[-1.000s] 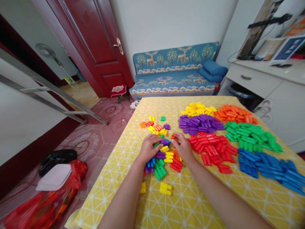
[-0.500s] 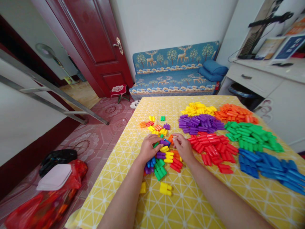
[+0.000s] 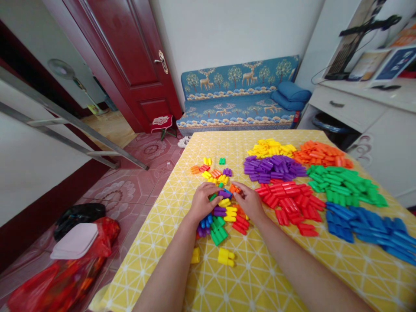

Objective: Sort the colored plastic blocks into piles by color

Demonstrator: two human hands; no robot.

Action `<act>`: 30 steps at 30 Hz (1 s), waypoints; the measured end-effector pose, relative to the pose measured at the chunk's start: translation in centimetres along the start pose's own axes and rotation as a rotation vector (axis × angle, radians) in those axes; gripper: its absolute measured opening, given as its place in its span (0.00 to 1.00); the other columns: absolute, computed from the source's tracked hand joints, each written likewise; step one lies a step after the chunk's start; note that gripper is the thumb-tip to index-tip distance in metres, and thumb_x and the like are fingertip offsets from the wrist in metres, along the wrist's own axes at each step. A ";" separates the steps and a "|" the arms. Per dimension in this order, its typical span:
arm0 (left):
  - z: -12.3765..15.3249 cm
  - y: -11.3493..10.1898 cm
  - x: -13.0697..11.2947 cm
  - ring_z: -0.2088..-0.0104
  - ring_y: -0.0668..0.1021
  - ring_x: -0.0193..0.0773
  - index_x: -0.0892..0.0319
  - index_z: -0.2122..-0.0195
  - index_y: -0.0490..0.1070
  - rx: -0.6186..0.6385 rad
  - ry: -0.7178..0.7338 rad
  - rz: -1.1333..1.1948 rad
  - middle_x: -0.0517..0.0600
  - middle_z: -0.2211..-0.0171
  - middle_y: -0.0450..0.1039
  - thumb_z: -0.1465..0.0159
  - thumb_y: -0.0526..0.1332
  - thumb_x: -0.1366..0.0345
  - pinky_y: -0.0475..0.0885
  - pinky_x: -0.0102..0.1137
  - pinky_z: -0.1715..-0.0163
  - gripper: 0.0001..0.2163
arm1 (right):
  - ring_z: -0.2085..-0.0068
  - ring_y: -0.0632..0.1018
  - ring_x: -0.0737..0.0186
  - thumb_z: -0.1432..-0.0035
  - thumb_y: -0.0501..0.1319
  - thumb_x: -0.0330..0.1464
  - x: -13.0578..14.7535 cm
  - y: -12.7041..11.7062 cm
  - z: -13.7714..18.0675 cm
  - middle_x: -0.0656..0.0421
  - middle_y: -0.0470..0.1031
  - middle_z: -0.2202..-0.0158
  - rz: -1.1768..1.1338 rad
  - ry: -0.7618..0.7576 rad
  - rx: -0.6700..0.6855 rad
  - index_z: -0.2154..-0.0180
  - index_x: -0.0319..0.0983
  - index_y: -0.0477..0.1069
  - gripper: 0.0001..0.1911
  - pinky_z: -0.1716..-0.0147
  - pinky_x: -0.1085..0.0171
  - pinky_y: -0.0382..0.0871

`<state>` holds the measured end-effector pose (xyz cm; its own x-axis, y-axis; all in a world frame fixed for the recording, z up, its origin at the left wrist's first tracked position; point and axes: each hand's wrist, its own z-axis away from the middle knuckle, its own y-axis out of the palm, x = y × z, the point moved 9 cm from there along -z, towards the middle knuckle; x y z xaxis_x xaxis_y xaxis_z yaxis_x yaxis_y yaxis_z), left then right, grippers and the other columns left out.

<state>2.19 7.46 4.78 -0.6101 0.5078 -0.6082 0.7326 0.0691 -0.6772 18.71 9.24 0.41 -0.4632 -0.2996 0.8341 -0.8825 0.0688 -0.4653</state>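
Observation:
My left hand (image 3: 204, 203) curves over the near side of a mixed cluster, its fingers and thumb closed on a purple bullet-shaped plastic block (image 3: 223, 194). Opposite it, my right hand (image 3: 250, 203) pinches an orange block (image 3: 234, 189) beside the purple one. A blue piece shows between the two blocks; whether they are joined I cannot tell. Below my fingers lie yellow blocks (image 3: 230, 214), green blocks (image 3: 219, 232), red blocks (image 3: 240, 225) and blue blocks (image 3: 206, 222). Part of the cluster is hidden by my left hand.
Sorted piles lie on the right: yellow (image 3: 273, 148), purple (image 3: 274, 169), orange (image 3: 321, 154), red (image 3: 287, 195), green (image 3: 346, 186) and blue (image 3: 367, 227). Small loose blocks (image 3: 212, 173) sit beyond my hands. Nearer me is a yellow block (image 3: 225, 257) on the patterned tablecloth (image 3: 253, 286).
My right fingers have shifted slightly on the orange block, which has turned and shows more of itself. My left hand stays almost still.

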 end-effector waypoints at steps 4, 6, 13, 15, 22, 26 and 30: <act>0.0 0.0 0.0 0.54 0.74 0.42 0.54 0.57 0.77 -0.008 0.004 -0.005 0.51 0.59 0.77 0.40 0.64 0.63 0.69 0.39 0.50 0.10 | 0.72 0.76 0.63 0.49 0.56 0.29 -0.1 0.1 0.0 0.59 0.80 0.62 0.036 0.022 0.008 0.49 0.42 0.72 0.24 0.69 0.64 0.72; 0.0 0.0 0.0 0.54 0.74 0.42 0.54 0.57 0.77 -0.009 0.007 -0.008 0.51 0.59 0.77 0.40 0.64 0.63 0.68 0.39 0.50 0.10 | 0.70 0.77 0.63 0.50 0.56 0.28 0.0 0.1 0.0 0.59 0.80 0.59 0.033 0.013 0.008 0.49 0.43 0.72 0.25 0.66 0.63 0.73; 0.0 0.0 0.1 0.54 0.74 0.42 0.55 0.57 0.77 0.001 0.003 -0.004 0.52 0.59 0.77 0.40 0.64 0.64 0.68 0.39 0.50 0.10 | 0.52 0.76 0.58 0.49 0.54 0.25 0.6 0.0 -0.2 0.59 0.76 0.50 -0.002 -0.092 0.028 0.48 0.46 0.72 0.27 0.51 0.58 0.69; 0.0 0.0 0.0 0.54 0.74 0.42 0.54 0.57 0.77 0.004 0.000 -0.004 0.52 0.59 0.77 0.40 0.64 0.64 0.68 0.39 0.50 0.10 | 0.56 0.77 0.59 0.49 0.54 0.25 0.5 0.1 -0.1 0.59 0.77 0.53 0.021 -0.075 0.054 0.47 0.47 0.72 0.27 0.54 0.59 0.71; 0.0 0.0 -0.1 0.54 0.74 0.42 0.55 0.58 0.77 -0.005 0.010 -0.002 0.51 0.59 0.78 0.40 0.64 0.64 0.68 0.39 0.50 0.10 | 0.46 0.74 0.58 0.50 0.55 0.25 0.7 0.0 -0.2 0.59 0.75 0.48 -0.033 -0.082 0.034 0.48 0.45 0.72 0.26 0.45 0.58 0.66; -0.1 0.0 -0.1 0.54 0.74 0.42 0.55 0.58 0.77 -0.002 0.015 0.001 0.50 0.60 0.78 0.40 0.65 0.64 0.68 0.38 0.50 0.10 | 0.48 0.75 0.58 0.51 0.55 0.24 0.4 0.2 -0.2 0.59 0.76 0.50 -0.065 -0.057 0.030 0.50 0.44 0.72 0.25 0.47 0.58 0.68; -0.1 0.0 -0.1 0.54 0.74 0.42 0.55 0.58 0.77 0.001 0.013 0.003 0.50 0.60 0.78 0.40 0.64 0.65 0.67 0.39 0.49 0.09 | 0.51 0.77 0.58 0.51 0.55 0.25 0.0 0.2 -0.2 0.60 0.77 0.52 -0.071 -0.030 0.026 0.51 0.44 0.72 0.24 0.51 0.59 0.70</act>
<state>2.30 7.45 4.89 -0.6036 0.5191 -0.6051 0.7342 0.0662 -0.6757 18.48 9.44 0.38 -0.3967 -0.3311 0.8562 -0.9104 0.0220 -0.4133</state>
